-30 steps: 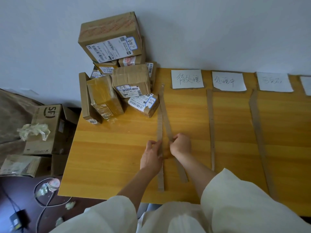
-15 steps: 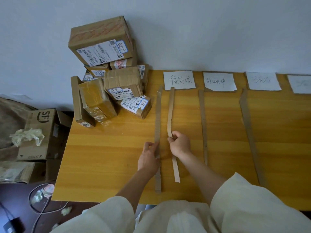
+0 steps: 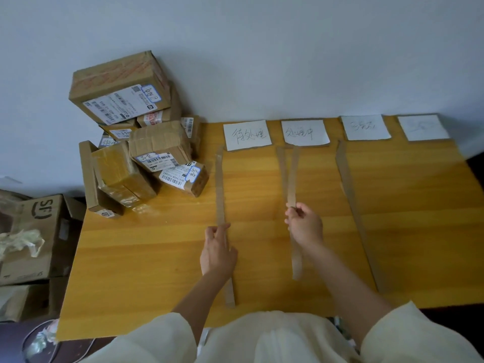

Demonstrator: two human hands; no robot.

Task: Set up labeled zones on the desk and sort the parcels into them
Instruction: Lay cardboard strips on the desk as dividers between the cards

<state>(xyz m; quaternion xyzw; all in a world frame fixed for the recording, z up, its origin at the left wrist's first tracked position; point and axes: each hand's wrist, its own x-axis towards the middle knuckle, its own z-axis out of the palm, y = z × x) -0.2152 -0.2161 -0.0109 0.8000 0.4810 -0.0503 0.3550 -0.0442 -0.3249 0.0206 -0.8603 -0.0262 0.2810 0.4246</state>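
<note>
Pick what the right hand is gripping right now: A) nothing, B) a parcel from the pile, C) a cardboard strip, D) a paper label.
C: the right hand pinches a cardboard strip whose far end angles toward the second paper label, beside another strip lying there.

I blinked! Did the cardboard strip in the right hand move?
Yes. The right hand carried its strip rightward, from beside the left strip to the second label.
</note>
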